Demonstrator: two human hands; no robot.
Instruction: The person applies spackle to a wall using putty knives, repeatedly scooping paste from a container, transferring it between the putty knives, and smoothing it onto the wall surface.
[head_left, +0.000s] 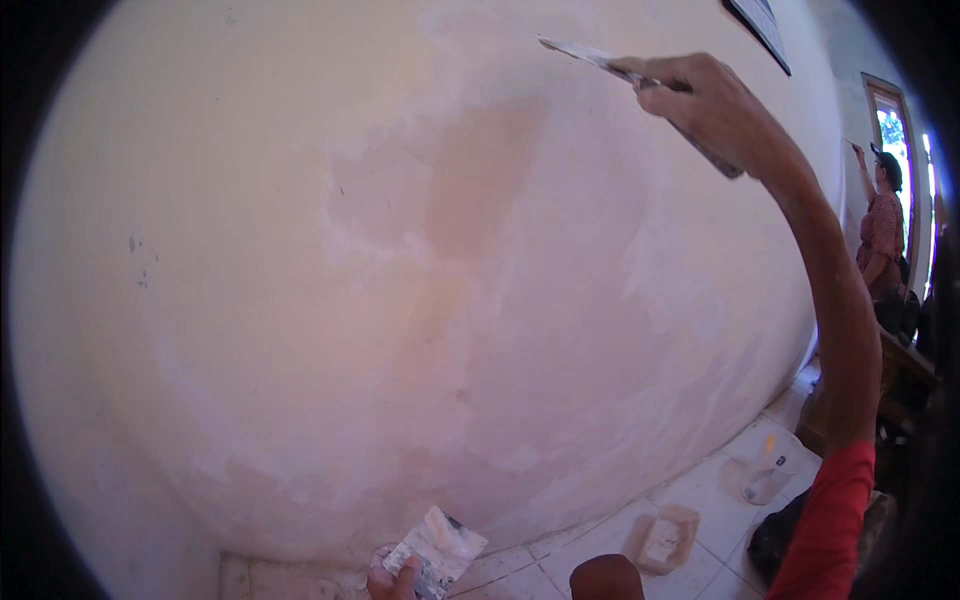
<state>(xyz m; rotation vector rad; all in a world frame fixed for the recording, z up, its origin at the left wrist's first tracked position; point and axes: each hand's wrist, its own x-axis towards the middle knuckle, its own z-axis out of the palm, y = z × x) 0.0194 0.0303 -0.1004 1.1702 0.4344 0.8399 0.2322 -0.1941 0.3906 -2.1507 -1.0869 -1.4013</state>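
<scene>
High on the right, my right hand (708, 105) is closed around a putty knife (578, 50), its pale-smeared blade pointing left near the wall (290, 400). Whether the blade touches the wall I cannot tell. The wall is cream with pale filler smears, and a darker, damp-looking patch (485, 180) lies below and left of the knife. At the bottom edge, my left hand (392, 583) grips a flat metal scraper plate (445, 545) loaded with whitish putty. Only the fingers of that hand show; its handle grip is mostly hidden.
On the white tiled floor (610, 525) stand a shallow tray (689, 528) with white paste and a clear plastic tub (760, 487). A black bag-like bundle (775, 540) lies by my sleeve. Another person (882, 230) stands far right, arm raised. A framed item (762, 28) hangs upper right.
</scene>
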